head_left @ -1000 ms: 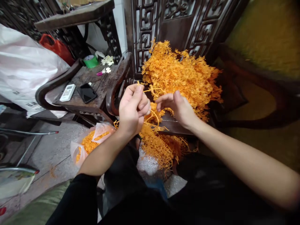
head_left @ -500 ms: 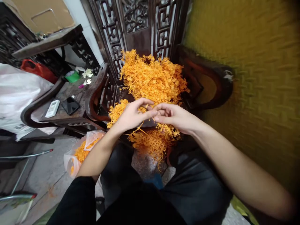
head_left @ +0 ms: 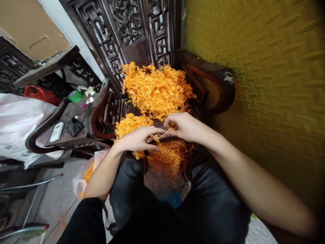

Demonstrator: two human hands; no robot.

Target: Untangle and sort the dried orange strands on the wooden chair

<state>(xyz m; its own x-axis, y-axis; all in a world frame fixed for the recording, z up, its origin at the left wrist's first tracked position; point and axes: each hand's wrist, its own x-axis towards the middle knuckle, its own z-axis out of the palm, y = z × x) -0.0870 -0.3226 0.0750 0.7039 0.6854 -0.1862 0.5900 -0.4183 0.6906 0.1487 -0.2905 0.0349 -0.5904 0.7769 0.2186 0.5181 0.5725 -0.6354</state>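
My left hand (head_left: 139, 138) and my right hand (head_left: 184, 127) meet over the front of a dark carved wooden chair. Between them stretches a thin, branching orange sprig (head_left: 162, 135). My right finger and thumb pinch one end; my left fingers curl about the other, with the thumb lower down. Behind my hands a large heap of frilly orange sprigs (head_left: 157, 89) rests on the seat. By my left hand is a smaller orange pile (head_left: 132, 122). Below, a tangle of thin orange stems (head_left: 169, 156) hangs at the seat's front edge, between my knees.
A curved chair arm (head_left: 225, 89) stands at right, before a yellow textured surface (head_left: 266, 67). To the left, a side table (head_left: 85, 118) bears a black phone (head_left: 74, 126), a white remote-like device (head_left: 57, 132) and a green tape roll (head_left: 75, 96). A plastic bag (head_left: 78, 184) with orange bits sits on the floor.
My hands have drawn slightly apart, my left moving left and down, so the orange sprig now shows between them. The camera view has turned slightly.
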